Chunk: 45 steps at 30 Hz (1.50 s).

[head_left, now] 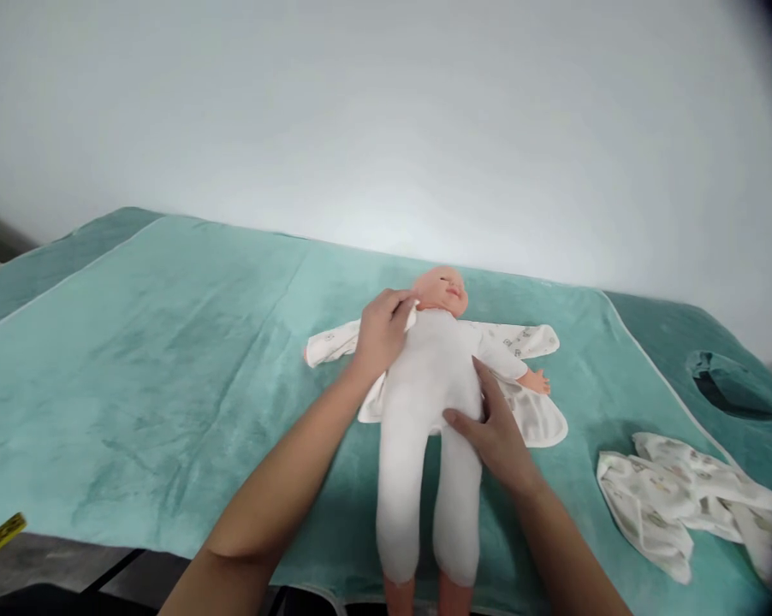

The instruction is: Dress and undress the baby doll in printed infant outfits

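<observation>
A baby doll [428,376] with a white cloth body lies on its back, its head turned to the right. Beneath it is spread a white printed baby shirt [540,419]. The left-side sleeve covers the doll's arm there, with a bit of pink at the cuff; the other sleeve lies flat behind the doll's bare-handed right-side arm. At the doll's shoulder and neck, my left hand [386,329] is closed on the shirt's edge. My right hand [494,428] grips the doll's hip, thumb on top and fingers around its side.
Crumpled white printed baby clothing [674,496] lies at the right. A green cover [168,368] spreads over the table, with a dark oval opening [739,389] at far right. Behind stands a white wall [360,120]. Yellow tape [1,539] shows at lower left.
</observation>
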Tool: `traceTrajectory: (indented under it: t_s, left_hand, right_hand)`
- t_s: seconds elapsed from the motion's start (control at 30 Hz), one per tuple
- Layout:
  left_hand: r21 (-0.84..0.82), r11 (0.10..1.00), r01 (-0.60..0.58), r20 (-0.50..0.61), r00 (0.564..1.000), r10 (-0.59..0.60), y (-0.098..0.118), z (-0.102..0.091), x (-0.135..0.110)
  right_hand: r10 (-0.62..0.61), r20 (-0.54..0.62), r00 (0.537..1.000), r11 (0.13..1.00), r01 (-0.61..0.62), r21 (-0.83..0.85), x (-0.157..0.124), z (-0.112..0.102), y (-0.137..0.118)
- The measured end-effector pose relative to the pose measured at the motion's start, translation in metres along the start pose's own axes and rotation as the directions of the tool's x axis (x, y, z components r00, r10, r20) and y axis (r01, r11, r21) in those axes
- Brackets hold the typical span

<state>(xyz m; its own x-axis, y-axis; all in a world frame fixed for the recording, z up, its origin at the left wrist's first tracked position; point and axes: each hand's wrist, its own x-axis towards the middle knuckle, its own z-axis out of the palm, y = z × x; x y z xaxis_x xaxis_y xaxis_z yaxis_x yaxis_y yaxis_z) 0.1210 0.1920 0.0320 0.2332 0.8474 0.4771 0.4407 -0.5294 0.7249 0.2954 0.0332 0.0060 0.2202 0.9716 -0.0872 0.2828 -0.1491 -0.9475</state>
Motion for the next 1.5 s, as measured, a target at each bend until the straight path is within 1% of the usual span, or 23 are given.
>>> traceTrajectory:
  t_s: [0.1, 0.17, 0.27, 0.33, 0.37, 0.47, 0.57, 0.67, 0.73, 0.77, 0.83, 0.9, 0.97, 1.03, 1.07, 1.13, 1.2, 1.23, 1.3, 1.33, 1.37, 1.43, 1.5]
  left_hand:
    - [0.021, 0.999, -0.049, 0.038, 0.998, 0.048, 0.016, -0.002, 0.001]
    - [0.051, 0.998, -0.029, 0.032, 0.999, 0.027, 0.02, -0.007, 0.001]
    - [0.19, 0.98, 0.066, -0.072, 0.996, -0.053, 0.011, -0.011, -0.01]
    - [0.298, 0.944, 0.141, -0.156, 0.983, -0.097, 0.0, -0.012, -0.026]
    - [0.332, 0.927, 0.172, -0.166, 0.978, -0.123, -0.005, -0.011, -0.036]
    - [0.345, 0.91, 0.231, -0.049, 0.972, -0.228, -0.02, -0.009, -0.067]
    - [0.439, 0.871, 0.219, 0.065, 0.959, -0.274, -0.026, -0.009, -0.091]
    - [0.617, 0.764, 0.19, 0.053, 0.958, -0.281, -0.02, -0.01, -0.107]
    - [0.666, 0.717, 0.207, 0.019, 0.956, -0.293, -0.012, -0.01, -0.113]
    - [0.659, 0.718, 0.224, 0.0, 0.955, -0.298, -0.008, -0.011, -0.115]
    - [0.565, 0.775, 0.283, -0.076, 0.953, -0.293, -0.001, -0.013, -0.116]
    - [0.339, 0.873, 0.351, -0.216, 0.932, -0.291, 0.005, -0.018, -0.116]
    - [0.035, 0.933, 0.359, -0.378, 0.869, -0.32, 0.012, -0.026, -0.115]
    - [-0.185, 0.934, 0.305, -0.457, 0.815, -0.356, 0.022, -0.032, -0.113]
    - [-0.228, 0.933, 0.279, -0.452, 0.818, -0.356, 0.028, -0.034, -0.112]
    - [-0.197, 0.947, 0.255, -0.358, 0.88, -0.312, 0.044, -0.034, -0.112]
    - [-0.079, 0.965, 0.251, -0.158, 0.953, -0.26, 0.061, -0.031, -0.116]
    - [-0.022, 0.969, 0.247, -0.037, 0.968, -0.248, 0.068, -0.028, -0.119]
    - [0.04, 0.967, 0.25, 0.148, 0.956, -0.253, 0.079, -0.022, -0.126]
    - [0.055, 0.964, 0.259, 0.179, 0.948, -0.265, 0.081, -0.02, -0.127]
    - [0.067, 0.961, 0.268, 0.161, 0.948, -0.275, 0.081, -0.017, -0.127]
    - [0.114, 0.956, 0.269, 0.028, 0.961, -0.274, 0.077, -0.014, -0.119]
    - [0.22, 0.945, 0.242, -0.087, 0.97, -0.229, 0.069, -0.01, -0.101]
  right_hand:
    - [-0.051, 0.009, 0.999, 0.999, 0.051, 0.002, 0.01, 0.008, -0.003]
    - [-0.094, -0.026, 0.995, 0.996, 0.094, -0.003, 0.021, 0.011, -0.004]
    - [-0.115, -0.064, 0.991, 0.993, 0.115, -0.005, 0.036, 0.015, 0.001]
    - [-0.115, -0.042, 0.992, 0.993, 0.116, 0.024, 0.042, 0.015, 0.008]
    - [-0.12, -0.025, 0.992, 0.992, 0.121, 0.038, 0.044, 0.015, 0.011]
    - [-0.152, 0.032, 0.988, 0.984, 0.148, 0.095, 0.046, 0.013, 0.021]
    - [-0.169, 0.061, 0.984, 0.969, 0.155, 0.19, 0.048, 0.012, 0.028]
    - [-0.184, 0.052, 0.982, 0.962, 0.169, 0.213, 0.051, 0.013, 0.034]
    - [-0.222, 0.049, 0.974, 0.945, 0.202, 0.257, 0.053, 0.014, 0.038]
    - [-0.244, 0.056, 0.968, 0.929, 0.216, 0.301, 0.054, 0.014, 0.04]
    - [-0.267, 0.07, 0.961, 0.879, 0.213, 0.426, 0.055, 0.014, 0.043]
    - [-0.256, 0.073, 0.964, 0.801, 0.17, 0.574, 0.055, 0.015, 0.046]
    - [-0.232, 0.07, 0.97, 0.722, 0.124, 0.68, 0.056, 0.015, 0.047]
    - [-0.223, 0.073, 0.972, 0.679, 0.101, 0.727, 0.056, 0.015, 0.048]
    - [-0.227, 0.075, 0.971, 0.669, 0.1, 0.736, 0.056, 0.015, 0.049]
    - [-0.245, 0.082, 0.966, 0.668, 0.107, 0.737, 0.056, 0.014, 0.049]
    - [-0.256, 0.076, 0.964, 0.693, 0.128, 0.709, 0.054, 0.013, 0.049]
    - [-0.25, 0.056, 0.967, 0.716, 0.146, 0.683, 0.053, 0.013, 0.049]
    - [-0.211, -0.014, 0.977, 0.761, 0.173, 0.625, 0.052, 0.012, 0.048]
    - [-0.185, -0.052, 0.981, 0.773, 0.178, 0.609, 0.052, 0.012, 0.048]
    - [-0.163, -0.081, 0.983, 0.775, 0.179, 0.606, 0.053, 0.012, 0.047]
    - [-0.141, -0.09, 0.986, 0.758, 0.166, 0.631, 0.054, 0.012, 0.047]
    - [-0.143, -0.068, 0.987, 0.735, 0.152, 0.66, 0.057, 0.013, 0.048]
